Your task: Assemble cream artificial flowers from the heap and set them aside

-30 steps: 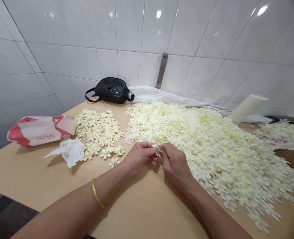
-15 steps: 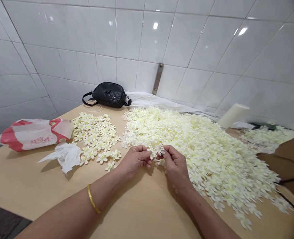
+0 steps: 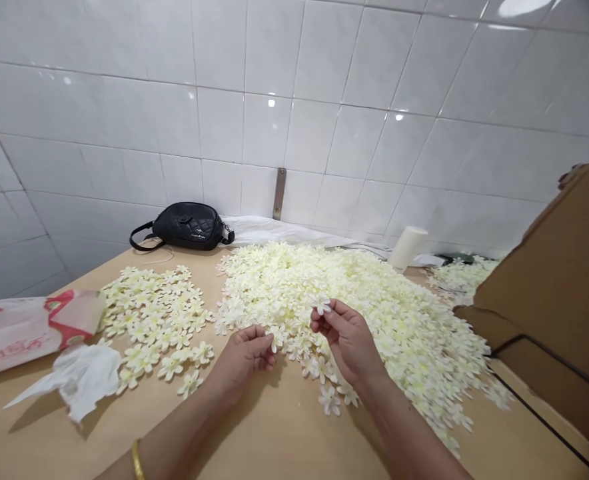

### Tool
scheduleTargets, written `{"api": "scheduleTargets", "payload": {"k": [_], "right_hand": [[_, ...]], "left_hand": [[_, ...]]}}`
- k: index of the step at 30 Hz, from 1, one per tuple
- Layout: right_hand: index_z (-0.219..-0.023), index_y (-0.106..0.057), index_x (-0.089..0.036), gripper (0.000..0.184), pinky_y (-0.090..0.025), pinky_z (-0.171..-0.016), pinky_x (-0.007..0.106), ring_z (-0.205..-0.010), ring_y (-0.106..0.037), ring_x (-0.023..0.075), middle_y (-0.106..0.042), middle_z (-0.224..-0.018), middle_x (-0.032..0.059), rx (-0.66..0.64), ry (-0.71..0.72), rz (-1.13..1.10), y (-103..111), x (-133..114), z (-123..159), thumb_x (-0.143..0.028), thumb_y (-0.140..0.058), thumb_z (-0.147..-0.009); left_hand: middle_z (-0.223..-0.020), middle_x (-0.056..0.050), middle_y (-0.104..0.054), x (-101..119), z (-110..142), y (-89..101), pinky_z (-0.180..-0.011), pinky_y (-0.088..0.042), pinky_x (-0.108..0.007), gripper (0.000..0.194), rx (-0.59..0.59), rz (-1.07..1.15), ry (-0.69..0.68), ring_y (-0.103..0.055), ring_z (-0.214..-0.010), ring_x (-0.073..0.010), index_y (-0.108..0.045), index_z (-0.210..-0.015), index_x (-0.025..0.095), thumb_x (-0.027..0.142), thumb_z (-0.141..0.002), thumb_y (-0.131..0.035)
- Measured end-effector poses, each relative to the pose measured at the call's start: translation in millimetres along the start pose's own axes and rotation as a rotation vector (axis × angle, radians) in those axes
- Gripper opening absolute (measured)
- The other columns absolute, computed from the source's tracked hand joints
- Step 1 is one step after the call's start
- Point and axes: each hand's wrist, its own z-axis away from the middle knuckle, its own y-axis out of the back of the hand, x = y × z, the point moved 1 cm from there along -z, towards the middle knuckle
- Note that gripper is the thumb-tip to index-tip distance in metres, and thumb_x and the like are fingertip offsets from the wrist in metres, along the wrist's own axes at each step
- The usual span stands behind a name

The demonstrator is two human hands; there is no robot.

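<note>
A large heap of small cream fabric flowers (image 3: 294, 300) covers the middle of the wooden tabletop (image 3: 39, 433). My right hand (image 3: 347, 340) rises above the heap, pinching a single white five-petalled flower (image 3: 321, 305) at its fingertips. My left hand (image 3: 242, 360) lies loosely curled at the heap's near edge, a little apart from the right. Its fingertips touch or hold a flower (image 3: 274, 340), but I cannot tell which. A smaller spread of flowers (image 3: 154, 320) lies to the left of that hand.
A black quilted bag (image 3: 187, 227) and white cloth (image 3: 274, 230) lie at the back by the tiled wall (image 3: 274, 100). A crumpled tissue (image 3: 82, 380) and red-and-white plastic bag (image 3: 29, 330) are at left. A brown cardboard sheet (image 3: 554, 287) rises at right.
My hands have moved apart, and the right one has lifted a flower higher. The view has swung left and upward, bringing more of the wall and cardboard sheet into sight.
</note>
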Motion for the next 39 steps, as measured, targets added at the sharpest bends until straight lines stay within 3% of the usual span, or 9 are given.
{"api": "scheduleTargets", "payload": {"k": [2, 8, 13, 16, 21, 25, 27, 30, 39], "right_hand": [[-0.071, -0.048, -0.016, 0.024, -0.045, -0.056, 0.028, -0.057, -0.055, 0.0136, -0.058, -0.063, 0.0039, 0.01, 0.084, 0.211, 11.0, -1.6, -11.6, -0.03, -0.034, -0.083], [-0.064, -0.053, -0.016, 0.013, -0.033, -0.066, 0.031, -0.067, -0.048, 0.0174, -0.053, -0.065, 0.0046, 0.089, 0.262, 0.64, 50.4, 15.3, -60.9, -0.018, -0.045, -0.075], [-0.067, -0.055, -0.017, 0.013, -0.03, -0.066, 0.029, -0.069, -0.047, 0.0169, -0.054, -0.067, 0.0041, 0.052, 0.351, 0.868, 48.2, 42.9, -79.6, -0.019, -0.046, -0.076], [-0.069, -0.056, -0.017, 0.013, -0.031, -0.067, 0.03, -0.074, -0.047, 0.0186, -0.055, -0.071, 0.0054, 0.062, 0.376, 0.94, 46.3, 44.2, -76.3, -0.02, -0.046, -0.077], [-0.075, -0.056, -0.016, 0.014, -0.033, -0.072, 0.034, -0.083, -0.047, 0.0223, -0.056, -0.081, 0.0094, 0.117, 0.421, 0.928, 34.1, 13.5, -46.1, -0.018, -0.043, -0.08], [-0.077, -0.055, -0.017, 0.011, -0.039, -0.064, 0.027, -0.071, -0.052, 0.0155, -0.057, -0.076, 0.0043, -0.157, 0.365, 0.634, -0.6, -6.3, -5.9, -0.02, -0.045, -0.081], [-0.082, -0.057, -0.018, 0.01, -0.041, -0.062, 0.025, -0.07, -0.053, 0.0149, -0.058, -0.076, 0.0038, -0.267, 0.309, 0.53, -17.5, -7.2, 11.3, -0.02, -0.047, -0.079], [-0.081, -0.058, -0.018, 0.013, -0.041, -0.061, 0.025, -0.068, -0.053, 0.0143, -0.058, -0.074, 0.0032, -0.323, 0.271, 0.475, -32.5, -1.6, 24.3, -0.017, -0.044, -0.08], [-0.074, -0.055, -0.017, 0.02, -0.038, -0.058, 0.024, -0.062, -0.049, 0.0143, -0.053, -0.066, 0.0033, -0.321, 0.347, 0.564, -32.6, 11.5, 27.7, -0.01, -0.037, -0.079]], "left_hand": [[-0.05, 0.001, -0.051, -0.2, -1.4, -0.7, -0.048, -0.036, -0.019, 0.022, 0.007, -0.015, 0.015, -0.048, -0.046, -0.0074, -0.047, -0.061, 0.014, 0.025, -0.064, -0.066], [-0.047, -0.001, -0.052, -0.7, -2.8, -4.5, -0.046, -0.035, -0.02, 0.024, 0.005, -0.062, 0.045, -0.045, -0.043, -0.0073, -0.048, -0.057, 0.013, 0.028, -0.063, -0.066], [-0.048, -0.001, -0.053, -2.1, -5.0, -2.9, -0.046, -0.033, -0.019, 0.023, 0.006, -0.097, 0.058, -0.045, -0.042, -0.007, -0.049, -0.058, 0.013, 0.028, -0.065, -0.064], [-0.047, -0.001, -0.053, -3.2, -6.3, -1.1, -0.047, -0.035, -0.02, 0.021, -0.002, -0.085, 0.082, -0.045, -0.043, -0.0071, -0.049, -0.059, 0.014, 0.027, -0.066, -0.063], [-0.047, 0.001, -0.051, -2.3, -3.3, -2.1, -0.048, -0.036, -0.02, 0.021, 0.041, -0.041, 0.014, -0.046, -0.044, -0.0072, -0.047, -0.058, 0.014, 0.024, -0.065, -0.064], [-0.047, 0.001, -0.051, -2.8, -3.0, -2.0, -0.047, -0.037, -0.02, 0.02, 0.066, 0.005, 0.006, -0.047, -0.044, -0.0076, -0.048, -0.057, 0.013, 0.022, -0.064, -0.065], [-0.048, 0.0, -0.052, -3.3, -3.0, -1.7, -0.046, -0.037, -0.02, 0.019, 0.05, 0.027, -0.001, -0.047, -0.044, -0.0076, -0.05, -0.058, 0.013, 0.023, -0.064, -0.065], [-0.052, -0.001, -0.054, -3.3, -3.0, -1.6, -0.046, -0.038, -0.02, 0.018, -0.005, 0.071, 0.004, -0.049, -0.046, -0.008, -0.053, -0.061, 0.012, 0.024, -0.064, -0.066], [-0.053, -0.003, -0.056, -2.7, -3.3, -1.4, -0.049, -0.041, -0.021, 0.024, -0.102, 0.151, 0.065, -0.051, -0.047, -0.0091, -0.055, -0.062, 0.01, 0.032, -0.069, -0.061]]}}
